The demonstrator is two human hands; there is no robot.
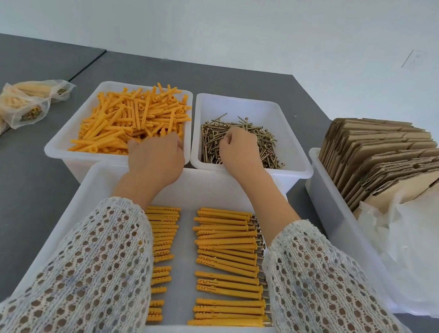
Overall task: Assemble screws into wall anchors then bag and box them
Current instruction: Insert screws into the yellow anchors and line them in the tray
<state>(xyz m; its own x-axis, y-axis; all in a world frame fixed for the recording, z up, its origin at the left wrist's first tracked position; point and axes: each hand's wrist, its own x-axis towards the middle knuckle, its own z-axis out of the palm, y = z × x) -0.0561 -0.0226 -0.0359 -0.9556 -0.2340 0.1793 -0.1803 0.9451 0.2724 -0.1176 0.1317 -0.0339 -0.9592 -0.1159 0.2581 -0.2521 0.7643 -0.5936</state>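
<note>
Fingers [176,142] reach anchors [134,119]; three bins [255,109].

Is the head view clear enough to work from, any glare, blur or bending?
Head view: even soft light, no glare; the table edges bow from the wide lens; the screws and orange anchors look sharp; a blurred shape sits at the right edge.

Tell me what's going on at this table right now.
A person is putting screws into orange wall anchors. The left hand reaches into the bin of loose anchors, and the right hand picks at the screws in the next bin. Finished anchors lie in two rows in the near tray. Some filled bags sit far left; flat cardboard boxes wait on the right.
</note>
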